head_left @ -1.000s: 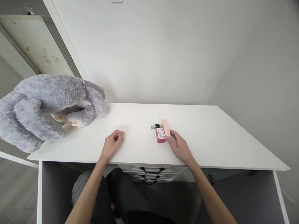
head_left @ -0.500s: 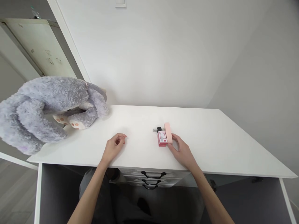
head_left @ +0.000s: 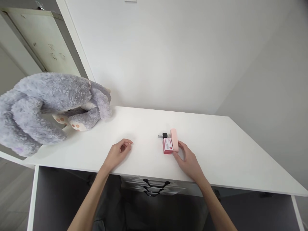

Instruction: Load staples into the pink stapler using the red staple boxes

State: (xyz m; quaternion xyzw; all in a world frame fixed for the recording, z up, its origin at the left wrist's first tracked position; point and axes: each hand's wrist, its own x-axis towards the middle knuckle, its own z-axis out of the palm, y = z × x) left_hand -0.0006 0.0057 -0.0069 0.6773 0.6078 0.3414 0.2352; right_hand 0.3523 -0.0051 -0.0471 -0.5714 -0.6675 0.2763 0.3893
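A long pink case with rounded ends (head_left: 174,140) stands on the white tabletop. My right hand (head_left: 189,161) grips its near end between thumb and fingers. Against the case's left side sits a small stack of red-and-white boxes (head_left: 167,145), close to my right thumb. Just behind the boxes lies a key with a black head (head_left: 164,135), its metal blade pointing left. To the left, my left hand (head_left: 118,152) rests on the tabletop, fingers curled in towards the thumb, and nothing shows in it.
A big grey plush toy (head_left: 53,93) slumps over the left end of the white tabletop (head_left: 216,144). A pale wall (head_left: 163,57) rises behind. Drawers with black handles (head_left: 156,184) are below the front edge, between dark open spaces.
The camera view has tilted slightly, so the whole scene sits a little differently in the picture. Both hands keep their places, the right one still on the pink case.
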